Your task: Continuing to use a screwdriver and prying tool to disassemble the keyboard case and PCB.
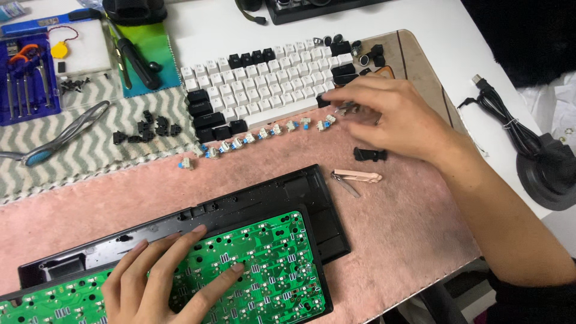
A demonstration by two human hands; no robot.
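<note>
Green, solder-dotted circuit board [270,270] lies in a black plastic case [312,198] on the pink mat [408,228], left hand [159,282] spread flat on it. Right hand [390,117], blurred, perhaps pinches a small switch beside the white keycaps [258,81]; nail clippers [357,177] lie between.

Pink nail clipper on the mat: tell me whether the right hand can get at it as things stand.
Probably yes. The nail clipper lies bare on the pink mat, just below the right hand, with only a small black part between them.
</note>
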